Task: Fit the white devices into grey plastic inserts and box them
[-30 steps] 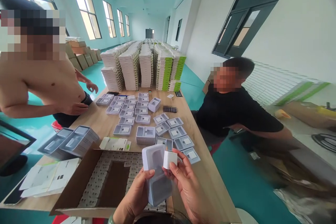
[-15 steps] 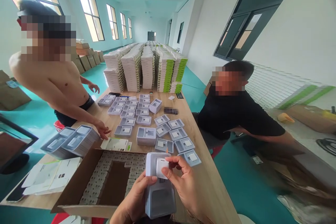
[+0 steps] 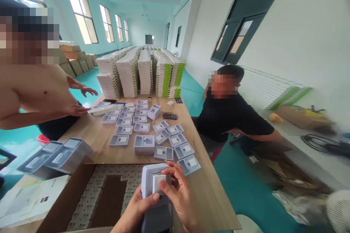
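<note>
My left hand [image 3: 140, 207] is wrapped round a grey-white plastic packaging tray [image 3: 157, 218], or a stack of them, held upright near the table's front edge. A small white square charger [image 3: 159, 182] lies in the tray's upper recess. The fingers and thumb of my right hand [image 3: 179, 193] close on the charger from the right, and its lower edge touches the tray. To the left of my hands stands an open cardboard box [image 3: 69, 194] with rows of small white chargers [image 3: 87, 193] inside. Filled trays [image 3: 188, 164] lie just beyond my hands.
Stacked trays [image 3: 65, 156] and flat white cartons [image 3: 41, 196] stand at the left. A person on the left holds a white carton [image 3: 102, 110]. Another person in a black shirt [image 3: 232, 116] sits at the right. Tall stacks of white boxes [image 3: 127, 76] fill the far end.
My right hand has pressed the charger flatter into the tray recess. The person at the left has lifted a flat carton off the table. The view has swung slightly right.
</note>
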`<state>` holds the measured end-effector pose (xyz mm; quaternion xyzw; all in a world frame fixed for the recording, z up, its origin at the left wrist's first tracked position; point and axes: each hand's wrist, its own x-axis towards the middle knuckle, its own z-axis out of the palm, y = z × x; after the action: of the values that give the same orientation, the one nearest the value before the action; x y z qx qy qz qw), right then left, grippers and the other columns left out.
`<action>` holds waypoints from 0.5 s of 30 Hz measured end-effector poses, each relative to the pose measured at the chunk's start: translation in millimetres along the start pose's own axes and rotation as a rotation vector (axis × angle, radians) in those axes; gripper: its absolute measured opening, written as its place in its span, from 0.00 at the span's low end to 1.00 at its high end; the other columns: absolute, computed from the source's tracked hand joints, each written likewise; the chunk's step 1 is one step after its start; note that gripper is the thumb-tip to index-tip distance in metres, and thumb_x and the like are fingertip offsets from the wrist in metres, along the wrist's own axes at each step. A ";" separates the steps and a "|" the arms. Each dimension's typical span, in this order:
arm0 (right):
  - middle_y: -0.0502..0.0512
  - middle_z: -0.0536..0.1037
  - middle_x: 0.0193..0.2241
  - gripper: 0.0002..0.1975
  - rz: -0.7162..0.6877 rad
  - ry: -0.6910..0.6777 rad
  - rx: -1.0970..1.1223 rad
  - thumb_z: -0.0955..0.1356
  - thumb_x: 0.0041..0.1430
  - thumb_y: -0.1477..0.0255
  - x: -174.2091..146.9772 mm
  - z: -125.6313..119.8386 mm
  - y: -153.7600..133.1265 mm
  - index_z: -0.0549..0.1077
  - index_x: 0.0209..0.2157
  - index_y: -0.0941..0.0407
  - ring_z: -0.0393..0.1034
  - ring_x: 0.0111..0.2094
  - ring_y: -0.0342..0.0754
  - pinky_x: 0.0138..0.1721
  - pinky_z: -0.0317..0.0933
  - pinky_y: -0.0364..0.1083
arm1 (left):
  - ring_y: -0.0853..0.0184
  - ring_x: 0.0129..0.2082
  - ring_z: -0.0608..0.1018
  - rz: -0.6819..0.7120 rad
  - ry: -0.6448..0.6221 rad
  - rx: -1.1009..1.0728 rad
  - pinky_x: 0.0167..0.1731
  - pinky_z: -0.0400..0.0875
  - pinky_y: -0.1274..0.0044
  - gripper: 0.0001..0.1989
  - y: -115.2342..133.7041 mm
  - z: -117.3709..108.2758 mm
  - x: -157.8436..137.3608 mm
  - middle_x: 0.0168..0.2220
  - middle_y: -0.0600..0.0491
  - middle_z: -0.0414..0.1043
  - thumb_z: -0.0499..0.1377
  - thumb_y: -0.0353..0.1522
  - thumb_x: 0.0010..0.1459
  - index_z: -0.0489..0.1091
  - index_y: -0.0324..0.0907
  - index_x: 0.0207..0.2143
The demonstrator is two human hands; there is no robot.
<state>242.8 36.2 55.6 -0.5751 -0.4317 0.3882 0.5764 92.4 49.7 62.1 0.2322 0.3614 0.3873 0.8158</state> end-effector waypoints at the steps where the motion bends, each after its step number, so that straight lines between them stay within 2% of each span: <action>1: 0.60 0.77 0.54 0.24 0.019 -0.016 0.031 0.77 0.47 0.46 -0.8 0.6 1.3 0.80 0.34 0.51 0.78 0.44 0.57 0.42 0.73 0.51 | 0.55 0.36 0.85 0.016 -0.002 0.010 0.42 0.75 0.69 0.30 1.0 1.4 -0.1 0.35 0.45 0.85 0.80 0.41 0.35 0.80 0.39 0.41; 5: 0.59 0.78 0.51 0.24 0.046 0.002 0.077 0.75 0.50 0.46 -3.4 4.8 8.7 0.79 0.37 0.51 0.75 0.50 0.59 0.50 0.70 0.52 | 0.55 0.37 0.85 0.024 -0.061 0.041 0.42 0.75 0.70 0.32 4.4 4.7 -0.1 0.37 0.44 0.85 0.80 0.41 0.35 0.81 0.38 0.43; 8: 0.57 0.80 0.43 0.26 0.089 0.025 0.047 0.75 0.49 0.45 -6.1 7.7 13.3 0.76 0.40 0.51 0.76 0.43 0.56 0.45 0.70 0.51 | 0.54 0.37 0.85 0.013 -0.078 0.044 0.42 0.76 0.69 0.31 4.0 4.4 -0.8 0.37 0.44 0.85 0.80 0.41 0.36 0.82 0.39 0.44; 10: 0.55 0.80 0.41 0.32 0.150 0.071 0.089 0.77 0.47 0.46 -7.3 8.3 13.5 0.72 0.47 0.50 0.76 0.39 0.55 0.42 0.72 0.51 | 0.55 0.37 0.84 0.015 -0.101 0.066 0.43 0.76 0.69 0.30 3.2 2.9 -1.9 0.37 0.45 0.85 0.79 0.40 0.37 0.82 0.39 0.44; 12: 0.56 0.79 0.45 0.40 0.183 0.105 0.188 0.79 0.44 0.49 -7.7 7.9 10.5 0.66 0.55 0.49 0.77 0.40 0.56 0.42 0.73 0.52 | 0.57 0.36 0.84 0.027 -0.114 0.103 0.42 0.75 0.71 0.29 3.3 1.0 -3.0 0.37 0.46 0.85 0.79 0.40 0.38 0.82 0.39 0.43; 15: 0.58 0.80 0.47 0.47 0.239 0.010 0.364 0.82 0.41 0.52 -8.1 6.4 1.0 0.65 0.60 0.49 0.79 0.45 0.58 0.46 0.73 0.54 | 0.60 0.36 0.83 0.070 -0.104 0.181 0.41 0.74 0.74 0.31 6.8 -2.8 -2.9 0.37 0.47 0.84 0.79 0.41 0.39 0.81 0.40 0.46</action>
<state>234.1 30.7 54.0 -0.5103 -0.2804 0.5226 0.6228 85.8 51.7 66.0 0.3373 0.3436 0.3687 0.7951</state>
